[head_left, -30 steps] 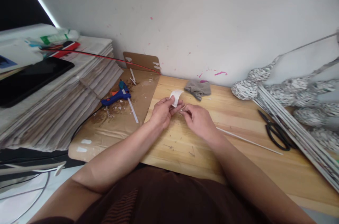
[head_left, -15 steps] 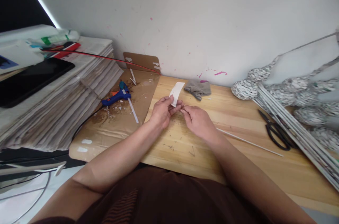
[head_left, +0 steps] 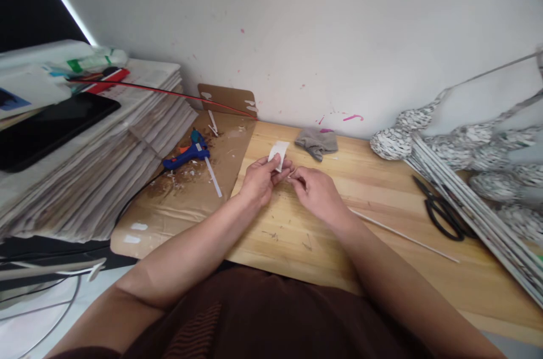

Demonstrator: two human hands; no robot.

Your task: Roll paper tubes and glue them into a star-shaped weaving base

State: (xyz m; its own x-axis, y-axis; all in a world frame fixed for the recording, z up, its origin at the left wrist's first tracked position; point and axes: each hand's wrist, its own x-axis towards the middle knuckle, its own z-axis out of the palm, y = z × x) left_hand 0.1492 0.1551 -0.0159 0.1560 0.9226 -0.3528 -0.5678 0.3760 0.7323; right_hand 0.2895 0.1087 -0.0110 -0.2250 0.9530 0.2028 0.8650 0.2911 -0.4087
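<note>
My left hand (head_left: 258, 181) is closed, its thumb pressing a short white paper strip (head_left: 278, 154) against the fingers. The strip curves upward from the grip. Close beside it, my right hand (head_left: 317, 188) pinches with thumb and forefinger, and a small pale end shows at the fingertips. A thin white cord (head_left: 403, 230) comes out from under my right wrist and runs straight across the tabletop to the right; its stretch inside the hand is hidden. The fingertips of both hands nearly meet above the wooden table (head_left: 271, 251).
On cardboard (head_left: 178, 223) at left lies a blue glue gun (head_left: 189, 155), beside stacked newspapers (head_left: 139, 150) bearing a black phone (head_left: 63, 127). A grey cloth (head_left: 316, 143) lies near the wall. At right are black scissors (head_left: 441, 212), paper rods (head_left: 475, 206) and woven paper balls (head_left: 392, 144).
The white strip has shortened above my left hand, curling lower toward the thumb. The cord's far end has shifted slightly right and nearer to me. Both hands stay almost in place.
</note>
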